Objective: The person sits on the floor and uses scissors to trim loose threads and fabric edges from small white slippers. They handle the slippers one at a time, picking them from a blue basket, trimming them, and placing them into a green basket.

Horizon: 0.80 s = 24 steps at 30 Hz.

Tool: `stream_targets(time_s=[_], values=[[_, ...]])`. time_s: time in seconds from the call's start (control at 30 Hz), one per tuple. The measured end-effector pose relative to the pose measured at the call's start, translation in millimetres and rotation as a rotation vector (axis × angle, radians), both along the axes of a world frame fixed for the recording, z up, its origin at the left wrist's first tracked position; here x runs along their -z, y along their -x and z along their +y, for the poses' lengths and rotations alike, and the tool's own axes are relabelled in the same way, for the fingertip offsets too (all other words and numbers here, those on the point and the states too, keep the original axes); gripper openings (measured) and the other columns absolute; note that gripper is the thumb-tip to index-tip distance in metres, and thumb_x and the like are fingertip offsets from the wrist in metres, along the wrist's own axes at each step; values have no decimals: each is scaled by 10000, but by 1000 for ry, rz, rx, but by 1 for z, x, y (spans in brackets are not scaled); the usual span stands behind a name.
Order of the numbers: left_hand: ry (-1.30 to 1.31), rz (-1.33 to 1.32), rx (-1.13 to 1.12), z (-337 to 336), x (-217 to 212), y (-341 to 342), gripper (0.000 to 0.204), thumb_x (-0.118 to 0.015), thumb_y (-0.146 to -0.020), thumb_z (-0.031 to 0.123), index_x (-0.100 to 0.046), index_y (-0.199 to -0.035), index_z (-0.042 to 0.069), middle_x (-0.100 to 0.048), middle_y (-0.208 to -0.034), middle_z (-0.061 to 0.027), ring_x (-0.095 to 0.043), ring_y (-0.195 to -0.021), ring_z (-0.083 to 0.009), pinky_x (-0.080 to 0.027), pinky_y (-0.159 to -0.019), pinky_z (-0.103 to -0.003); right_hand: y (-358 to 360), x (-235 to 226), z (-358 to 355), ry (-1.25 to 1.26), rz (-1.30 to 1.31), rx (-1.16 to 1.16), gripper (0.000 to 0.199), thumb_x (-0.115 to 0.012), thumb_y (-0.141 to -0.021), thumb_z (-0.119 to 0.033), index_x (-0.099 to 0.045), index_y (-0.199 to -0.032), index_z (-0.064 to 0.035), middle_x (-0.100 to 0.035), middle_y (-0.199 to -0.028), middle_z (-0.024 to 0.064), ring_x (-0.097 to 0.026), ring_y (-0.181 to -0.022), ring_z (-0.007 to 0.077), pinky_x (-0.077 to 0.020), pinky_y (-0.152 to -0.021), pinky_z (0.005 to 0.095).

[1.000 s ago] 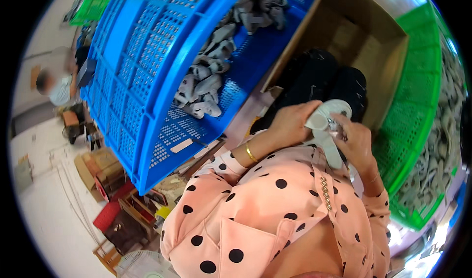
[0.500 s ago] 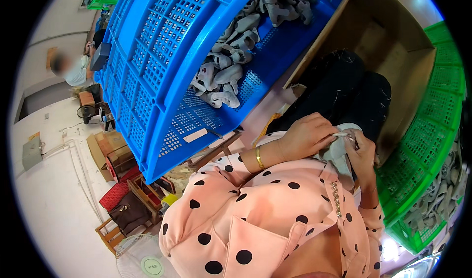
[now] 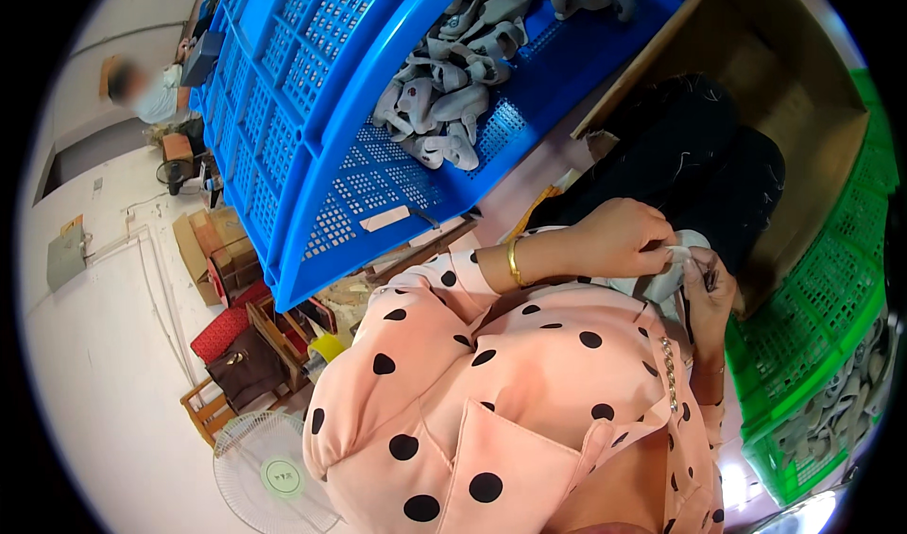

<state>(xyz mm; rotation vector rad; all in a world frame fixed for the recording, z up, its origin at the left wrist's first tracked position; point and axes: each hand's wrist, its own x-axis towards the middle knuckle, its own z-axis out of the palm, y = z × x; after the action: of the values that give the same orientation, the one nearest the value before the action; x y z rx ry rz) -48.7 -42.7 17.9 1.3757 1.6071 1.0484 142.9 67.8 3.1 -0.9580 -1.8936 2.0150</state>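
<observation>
My left hand (image 3: 624, 238), with a gold bracelet on its wrist, pinches one edge of a pale grey shoe upper (image 3: 658, 287) held over my lap. My right hand (image 3: 709, 290) grips the same soft piece close by, its fingers bent against the edge. The two hands nearly meet at a thin whitish strip of it. Part of the piece is hidden behind my left hand and against my polka-dot shirt. Similar grey shoe uppers (image 3: 460, 107) lie heaped in a blue plastic basket (image 3: 331, 128) to the left and ahead of my hands.
An open cardboard box (image 3: 803, 90) stands around my dark-trousered legs. To the right, a green crate (image 3: 803, 317) leans near more grey pieces (image 3: 841, 402). A white fan (image 3: 281, 477), bags (image 3: 248, 369) and cartons (image 3: 222, 251) are at the left. Another person (image 3: 156, 95) sits far off.
The view has shifted slightly, so the basket and my hands sit a little further right. My left hand has turned, its back more upward, fingers curled tighter at the piece's edge.
</observation>
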Motion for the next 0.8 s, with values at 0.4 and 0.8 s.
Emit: stream_targets(time_s=[0.4, 0.8], values=[[564, -998, -193, 2, 3, -3, 183, -649, -902, 99, -684, -1014, -41, -699, -877, -74, -650, -736, -98, -528, -682, -217, -14, -12, 22, -583, -258, -109, 381, -655, -886, -387, -546, -986, -36, -624, -728, 138, -617, -643, 340, -489, -567, 360], [552, -1025, -209, -2, 7, -2, 197, -666, -897, 132, -698, -1035, -5, -708, -871, -64, -665, -747, -104, -530, -691, -224, -7, -22, 22, -913, -323, -375, 359, -694, -811, -404, -580, -821, -64, -587, -596, 87, -600, -555, 285, -461, -492, 368]])
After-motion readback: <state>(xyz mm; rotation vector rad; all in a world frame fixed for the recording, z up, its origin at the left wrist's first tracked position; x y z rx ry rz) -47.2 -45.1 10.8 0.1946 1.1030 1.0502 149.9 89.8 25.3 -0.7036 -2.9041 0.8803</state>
